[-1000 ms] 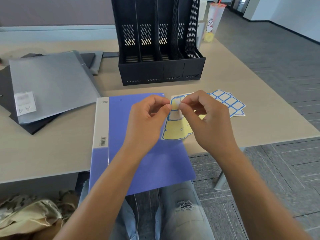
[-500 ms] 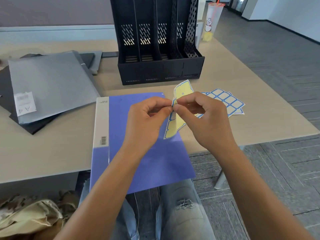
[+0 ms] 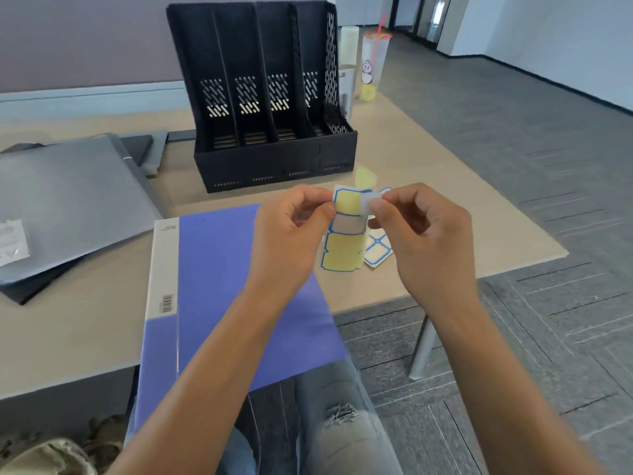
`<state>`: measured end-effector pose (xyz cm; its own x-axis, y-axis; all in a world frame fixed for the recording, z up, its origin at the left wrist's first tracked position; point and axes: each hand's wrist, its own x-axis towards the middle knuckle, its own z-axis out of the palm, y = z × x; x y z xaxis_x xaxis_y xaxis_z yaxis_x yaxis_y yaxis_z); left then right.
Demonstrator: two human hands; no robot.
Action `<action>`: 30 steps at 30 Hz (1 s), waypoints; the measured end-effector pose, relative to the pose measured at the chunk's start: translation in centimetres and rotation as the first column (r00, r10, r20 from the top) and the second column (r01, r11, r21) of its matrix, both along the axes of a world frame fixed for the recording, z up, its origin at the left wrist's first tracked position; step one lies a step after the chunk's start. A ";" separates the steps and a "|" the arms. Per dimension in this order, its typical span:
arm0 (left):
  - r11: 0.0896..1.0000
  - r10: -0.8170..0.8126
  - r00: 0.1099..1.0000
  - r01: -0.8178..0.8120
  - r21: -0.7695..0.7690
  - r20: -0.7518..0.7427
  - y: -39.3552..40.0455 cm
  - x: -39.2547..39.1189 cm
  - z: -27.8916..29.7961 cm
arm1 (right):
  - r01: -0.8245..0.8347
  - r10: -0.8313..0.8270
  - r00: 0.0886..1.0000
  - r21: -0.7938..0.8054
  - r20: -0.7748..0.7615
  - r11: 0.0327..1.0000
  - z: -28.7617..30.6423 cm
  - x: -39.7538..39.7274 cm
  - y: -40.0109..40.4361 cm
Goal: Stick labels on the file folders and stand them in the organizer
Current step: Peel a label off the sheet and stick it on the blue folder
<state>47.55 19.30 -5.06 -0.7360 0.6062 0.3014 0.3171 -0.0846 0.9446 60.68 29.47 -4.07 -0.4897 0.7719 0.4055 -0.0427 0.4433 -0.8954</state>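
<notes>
- Blue-bordered label sheet (image 3: 344,246) is hanging upright between two hands over the desk's near edge, its long axis running top to bottom.
- Left hand (image 3: 291,234) is pinching the sheet's upper left edge, fingers curled.
- Right hand (image 3: 416,234) is pinching a white label (image 3: 370,204) by its right end, the label lying just left of those fingertips and partly peeled.
- Blue folder (image 3: 219,286) is lying flat below and left, nearer the left hand; the label probably has to travel down-left.
- Black organizer (image 3: 270,97) is standing beyond, slots facing the person.
</notes>
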 end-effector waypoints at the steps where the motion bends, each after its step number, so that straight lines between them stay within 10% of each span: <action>1: 1.000 -0.016 1.000 0.016 0.009 -0.007 1.0 0.6 0.4 | 0.033 -0.033 0.999 0.000 -0.019 0.999 0.4 0.9 0.5; 14: 0.994 -0.048 0.992 0.036 -0.099 -0.120 10.9 4.3 1.1 | 0.331 -0.343 0.931 -0.104 -0.126 0.938 1.3 8.7 5.2; 23: 0.858 0.069 0.982 -0.147 -0.493 -0.173 12.3 -3.1 -4.8 | 0.287 -0.273 0.939 -0.043 0.207 0.957 -6.1 0.6 8.1; 30: 0.916 -0.068 0.973 -0.026 -0.401 -0.219 8.6 -3.2 -3.1 | 0.245 -0.246 0.942 0.032 0.230 0.969 -7.6 -2.2 7.0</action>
